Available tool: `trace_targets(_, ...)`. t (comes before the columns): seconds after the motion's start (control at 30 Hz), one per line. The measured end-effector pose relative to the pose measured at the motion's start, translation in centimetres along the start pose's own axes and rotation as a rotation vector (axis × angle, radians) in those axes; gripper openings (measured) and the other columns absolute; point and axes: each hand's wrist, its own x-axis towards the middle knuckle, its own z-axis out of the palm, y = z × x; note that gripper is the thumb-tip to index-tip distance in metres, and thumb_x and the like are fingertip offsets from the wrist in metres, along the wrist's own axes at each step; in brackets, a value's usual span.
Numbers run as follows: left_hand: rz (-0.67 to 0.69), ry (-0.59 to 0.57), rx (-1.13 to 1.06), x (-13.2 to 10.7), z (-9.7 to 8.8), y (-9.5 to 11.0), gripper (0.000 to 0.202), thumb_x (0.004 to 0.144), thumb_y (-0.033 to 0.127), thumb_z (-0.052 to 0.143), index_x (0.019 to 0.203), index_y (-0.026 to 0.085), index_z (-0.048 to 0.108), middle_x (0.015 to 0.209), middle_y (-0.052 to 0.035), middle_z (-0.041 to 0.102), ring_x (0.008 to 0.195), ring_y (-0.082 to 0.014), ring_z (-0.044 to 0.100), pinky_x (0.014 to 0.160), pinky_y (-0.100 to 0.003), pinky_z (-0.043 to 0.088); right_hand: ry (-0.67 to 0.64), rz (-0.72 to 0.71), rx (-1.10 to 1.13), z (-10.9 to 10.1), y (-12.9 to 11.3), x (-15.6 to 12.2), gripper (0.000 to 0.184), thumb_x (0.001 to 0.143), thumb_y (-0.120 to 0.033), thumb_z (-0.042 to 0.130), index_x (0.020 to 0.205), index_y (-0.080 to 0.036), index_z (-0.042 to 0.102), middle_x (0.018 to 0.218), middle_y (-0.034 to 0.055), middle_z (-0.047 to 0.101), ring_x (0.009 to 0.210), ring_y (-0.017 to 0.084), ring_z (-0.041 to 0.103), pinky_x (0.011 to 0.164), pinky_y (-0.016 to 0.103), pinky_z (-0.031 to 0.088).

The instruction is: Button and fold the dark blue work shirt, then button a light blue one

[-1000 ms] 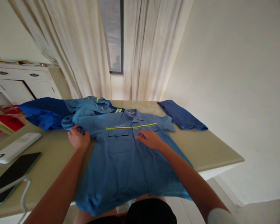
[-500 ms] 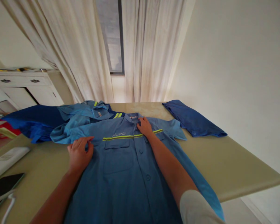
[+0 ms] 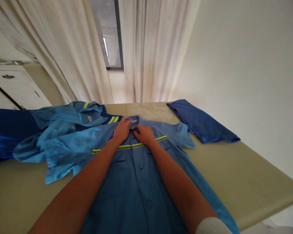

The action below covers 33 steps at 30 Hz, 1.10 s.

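Note:
A blue short-sleeved work shirt (image 3: 117, 182) lies front up, its collar toward the far side and a yellow-green stripe across the chest. My left hand (image 3: 122, 130) pinches the left side of its collar. Close beside it, my right hand (image 3: 145, 134) has its fingers bent on the right collar edge, by the top of the button placket. Both fingertips are partly hidden against the cloth. My forearms cover parts of the chest and pockets.
Other blue work clothes (image 3: 63, 113) with yellow-green bands lie heaped at the left, touching the shirt's sleeve. Folded dark blue trousers (image 3: 202, 123) lie at the far right of the table (image 3: 234, 175). Curtains (image 3: 156, 48) and a white cabinet (image 3: 12, 81) stand behind.
My left hand has moved from the shirt's left side up and right to the collar. The left sleeve now lies spread nearer me. My right hand stays near the collar; the view has shifted right.

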Motion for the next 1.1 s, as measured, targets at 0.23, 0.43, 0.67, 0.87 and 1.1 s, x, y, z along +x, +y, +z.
trace_targets(0.23, 0.077, -0.017, -0.128, -0.5, 2.2, -2.3, 0.038, 0.098, 0.018, 0.038, 0.117, 0.016, 0.07, 0.116, -0.0128, 0.068, 0.112, -0.0247, 0.063, 0.106, -0.041, 0.05, 0.122, -0.072, 0.097, 0.4, 0.1, 0.5, 0.027, 0.11, -0.031, 0.039, 0.121, -0.021, 0.062, 0.115, 0.0077, 0.073, 0.109, 0.022, 0.064, 0.096, 0.034, 0.044)
trace_targets(0.43, 0.038, 0.022, -0.094, -0.3, 1.9, -2.0, 0.029, 0.088, 0.017, 0.055, 0.109, 0.018, 0.075, 0.11, -0.0109, 0.063, 0.107, -0.0262, 0.061, 0.106, -0.043, 0.049, 0.141, -0.045, 0.09, 0.1, -0.3, 0.2, 0.041, 0.098, -0.023, 0.052, 0.138, -0.019, 0.056, 0.128, 0.0118, 0.065, 0.119, 0.027, 0.056, 0.106, 0.039, 0.042)
trace_targets(0.67, 0.111, -0.064, -0.085, -0.3, 1.8, -1.9, 0.027, 0.093, 0.022, 0.054, 0.11, 0.02, 0.076, 0.116, -0.0108, 0.068, 0.113, -0.0273, 0.061, 0.108, -0.044, 0.047, 0.172, 0.047, 0.065, 0.6, 0.5, 0.4, 0.039, 0.094, -0.017, 0.055, 0.132, -0.022, 0.064, 0.14, 0.0107, 0.057, 0.123, 0.029, 0.051, 0.107, 0.041, 0.041)
trace_targets(0.87, 0.115, -0.05, -0.042, -0.5, 1.8, -1.7, 0.029, 0.094, 0.025, 0.054, 0.113, 0.021, 0.076, 0.118, -0.0115, 0.066, 0.114, -0.0276, 0.059, 0.107, -0.045, 0.047, 0.229, 0.12, 0.105, 0.2, 0.6, 0.6, 0.027, 0.105, -0.023, 0.042, 0.116, -0.021, 0.067, 0.12, 0.0118, 0.064, 0.112, 0.027, 0.055, 0.102, 0.039, 0.042)
trace_targets(1.1, 0.127, -0.043, -0.154, -0.5, 1.6, -1.1, 0.031, 0.09, 0.023, 0.056, 0.115, 0.017, 0.073, 0.123, -0.0122, 0.062, 0.115, -0.0256, 0.06, 0.109, -0.041, 0.049, 0.156, 0.009, 0.218, 0.3, 0.4, 0.7, 0.027, 0.105, -0.024, 0.047, 0.129, -0.021, 0.058, 0.111, 0.0064, 0.073, 0.108, 0.022, 0.065, 0.098, 0.034, 0.044)
